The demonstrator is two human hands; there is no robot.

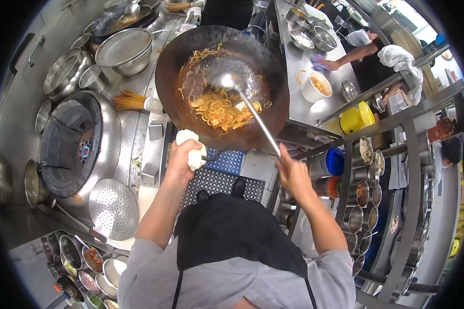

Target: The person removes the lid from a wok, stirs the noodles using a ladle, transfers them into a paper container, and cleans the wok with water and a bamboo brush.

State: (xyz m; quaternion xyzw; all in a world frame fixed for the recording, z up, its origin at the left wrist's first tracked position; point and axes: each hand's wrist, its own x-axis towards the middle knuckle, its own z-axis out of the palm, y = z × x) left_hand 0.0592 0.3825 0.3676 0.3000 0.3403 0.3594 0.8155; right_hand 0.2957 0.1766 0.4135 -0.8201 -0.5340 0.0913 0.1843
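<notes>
In the head view, my left hand [182,160] is closed round a white cloth [191,150] wrapped on the handle of a large dark wok [167,82]. The wok is held off the stove, in front of my body. Sauced noodles [219,114] lie in its near half, with thin strands stuck to the far wall. My right hand [292,175] grips the long metal handle of a ladle [260,123]. The ladle's bowl [228,81] rests over the wok's middle, just beyond the noodles.
A wok burner [84,149] with a small flame is at left, near a perforated strainer [113,209] and a bamboo brush [134,101]. On the right counter stands a white tub of food [316,86]. Another person's hand [326,64] holds a cloth there. A shelf rack [410,206] stands at right.
</notes>
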